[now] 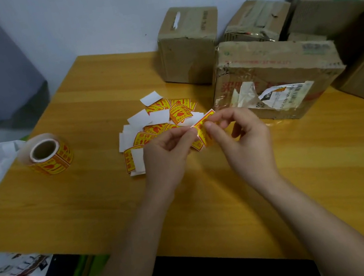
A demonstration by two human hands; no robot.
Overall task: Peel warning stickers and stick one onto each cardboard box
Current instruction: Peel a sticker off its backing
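both hands, left hand and right hand, pinching 1 warning sticker at frame centre, peeling backing. next: carrying it to nearest cardboard box, right of centre on tabletop, pressing flat.

I note the sticker in my fingers is yellow with red print and border; loose stickers match, some showing white backs. Roll: same yellow-red, white liner. Table orange-yellow woodgrain. Boxes dull brown; nearest box has red lettering.
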